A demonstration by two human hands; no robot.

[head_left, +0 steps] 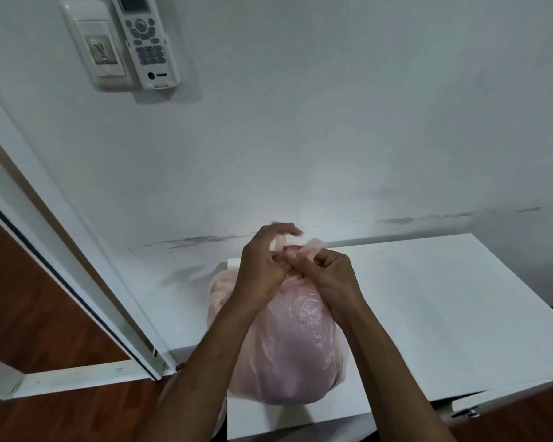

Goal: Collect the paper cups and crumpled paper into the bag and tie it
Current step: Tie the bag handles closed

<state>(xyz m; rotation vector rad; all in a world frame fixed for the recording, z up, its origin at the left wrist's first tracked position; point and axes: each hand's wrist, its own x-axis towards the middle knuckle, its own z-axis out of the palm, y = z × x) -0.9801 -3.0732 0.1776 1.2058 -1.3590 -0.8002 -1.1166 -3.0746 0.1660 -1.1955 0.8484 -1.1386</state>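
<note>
The pink bag on the white table is gripped at its gathered top by the left hand and right hand, apparently mid-knot.

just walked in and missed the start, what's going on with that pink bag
A person is tying off a full pink plastic bag that sits on a white table. Both hands are at the bag's neck: the left hand and the right hand each pinch a twisted end of the plastic, working the knot. No loose cups or paper show on the table.
</note>
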